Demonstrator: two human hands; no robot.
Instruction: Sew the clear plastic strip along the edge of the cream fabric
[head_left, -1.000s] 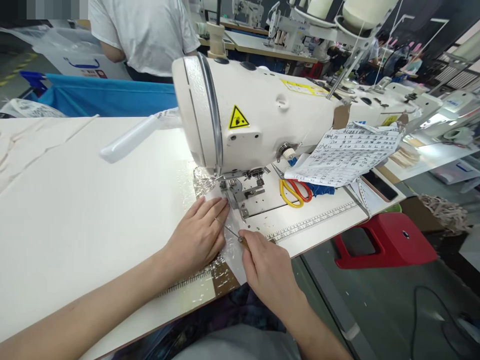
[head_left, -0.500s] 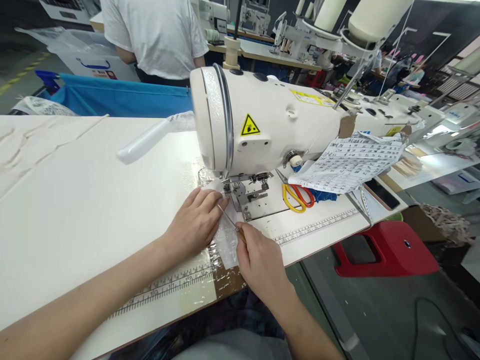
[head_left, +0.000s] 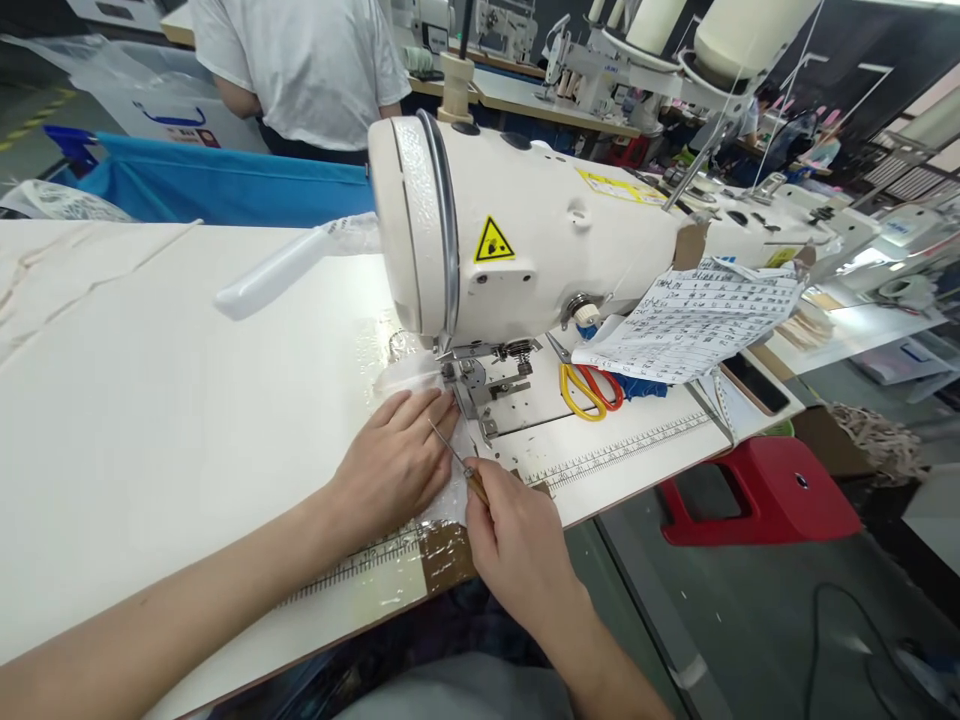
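Observation:
My left hand (head_left: 394,462) lies flat with fingers stretched out on a small white piece of fabric (head_left: 409,378) just left of the presser foot (head_left: 459,377) of a white sewing machine (head_left: 525,230). My right hand (head_left: 517,545) is closed in a pinch on a thin metal awl with a wooden handle (head_left: 457,460), whose tip points toward my left fingertips. Both hands rest at the front of the white sewing table (head_left: 150,420).
Yellow and red scissors (head_left: 589,388) lie right of the needle plate, beside a printed paper sheet (head_left: 690,315). A ruler strip (head_left: 622,452) runs along the table edge. A red stool (head_left: 757,490) stands lower right. A person in a white shirt (head_left: 300,65) stands behind a blue bin (head_left: 210,185).
My right hand has drawn back slightly toward me and left with the awl. The left hand stays pressed on the fabric by the presser foot.

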